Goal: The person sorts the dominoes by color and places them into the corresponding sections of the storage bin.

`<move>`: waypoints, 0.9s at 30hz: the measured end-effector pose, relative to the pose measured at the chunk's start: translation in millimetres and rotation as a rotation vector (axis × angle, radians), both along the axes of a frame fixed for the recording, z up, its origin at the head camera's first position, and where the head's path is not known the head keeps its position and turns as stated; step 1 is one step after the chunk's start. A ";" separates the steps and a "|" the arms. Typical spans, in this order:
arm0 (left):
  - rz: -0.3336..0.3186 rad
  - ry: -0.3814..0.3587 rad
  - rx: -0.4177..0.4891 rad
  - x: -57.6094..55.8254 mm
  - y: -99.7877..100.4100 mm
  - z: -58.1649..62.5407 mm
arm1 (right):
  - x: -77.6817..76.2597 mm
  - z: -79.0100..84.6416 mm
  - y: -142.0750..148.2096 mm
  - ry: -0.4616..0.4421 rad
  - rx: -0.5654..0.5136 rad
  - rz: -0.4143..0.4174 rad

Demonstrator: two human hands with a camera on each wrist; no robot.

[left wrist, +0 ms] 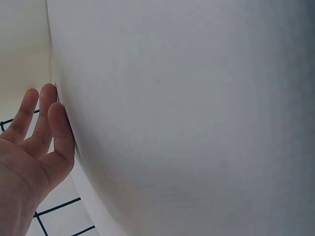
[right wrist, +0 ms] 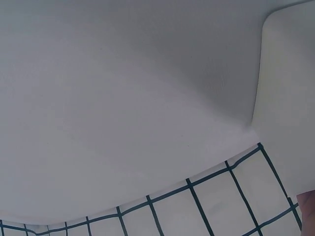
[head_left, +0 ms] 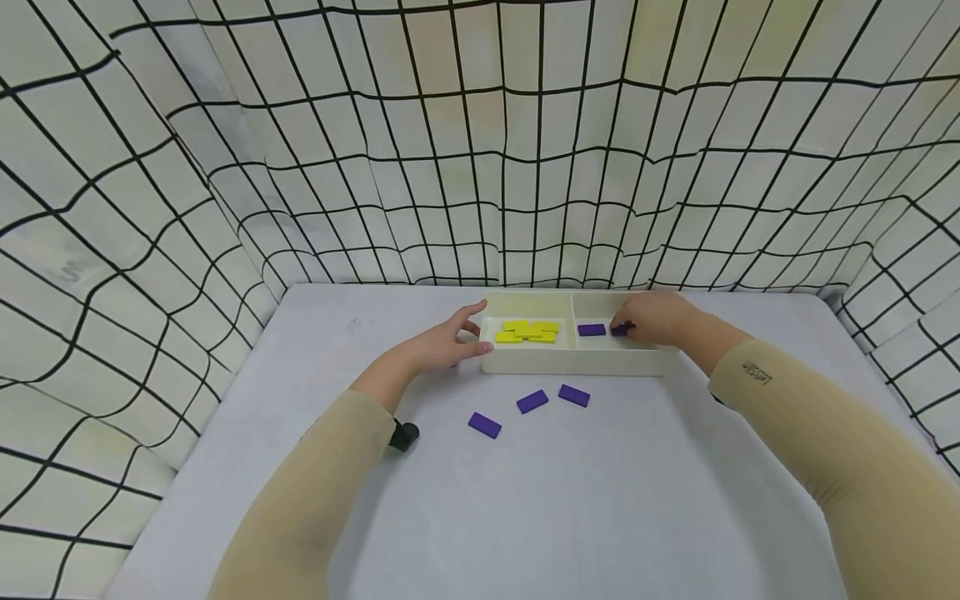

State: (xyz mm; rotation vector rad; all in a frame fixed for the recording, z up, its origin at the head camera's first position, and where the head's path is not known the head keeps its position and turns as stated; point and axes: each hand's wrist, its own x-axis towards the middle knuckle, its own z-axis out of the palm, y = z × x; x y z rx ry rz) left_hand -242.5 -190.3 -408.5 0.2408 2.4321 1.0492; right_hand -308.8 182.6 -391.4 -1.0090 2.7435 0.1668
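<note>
A white two-compartment box [head_left: 573, 362] stands near the table's far edge. Several yellow blocks [head_left: 527, 332] lie piled in its left compartment. One purple block [head_left: 591, 330] lies in the right compartment. Beside it, my right hand [head_left: 654, 318] reaches down inside and pinches another purple block [head_left: 622, 330], partly covered by the fingertips. Only a sliver of that hand enters the right wrist view. My left hand [head_left: 441, 343] is at the box's left end, thumb and fingers spread at its edge; the left wrist view shows its fingers [left wrist: 60, 129] extended.
Three purple blocks, a left one [head_left: 485, 425], a middle one [head_left: 532, 402] and a right one [head_left: 573, 395], lie on the white table [head_left: 570, 517] in front of the box. Black-gridded white walls [head_left: 517, 183] rise behind and at both sides.
</note>
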 end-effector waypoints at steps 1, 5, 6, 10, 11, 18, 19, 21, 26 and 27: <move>-0.001 0.002 -0.001 0.0 -0.1 -0.1 | -0.3 0.2 -0.1 0.002 0.003 0.005; -0.004 0.003 0.002 -1.0 -0.6 -1.2 | -2.5 0.4 -0.1 0.001 0.004 -0.002; -0.004 0.004 0.003 -1.4 -0.7 -1.6 | -3.1 0.3 0.0 -0.003 0.005 -0.007; -0.002 0.006 -0.002 -2.1 -0.7 -2.6 | -3.9 2.1 0.5 -0.021 -0.002 -0.037; -0.002 0.005 -0.002 -2.0 -0.6 -2.5 | -3.7 2.8 0.5 -0.028 -0.003 -0.044; -0.008 0.008 0.000 -1.2 1.5 -1.6 | 1.2 11.1 2.1 -0.032 -0.046 -0.052; -0.008 0.008 0.001 -1.0 1.6 -1.4 | 2.5 12.9 2.1 -0.029 -0.058 -0.054; -0.008 0.010 0.001 -0.6 1.6 -1.0 | 5.9 16.7 1.9 -0.031 -0.084 -0.059; -0.004 0.010 -0.008 0.2 1.5 0.1 | 16.0 24.9 2.5 -0.045 -0.117 -0.059; -0.004 0.009 -0.010 0.2 1.6 0.3 | 18.1 26.1 2.8 -0.043 -0.119 -0.058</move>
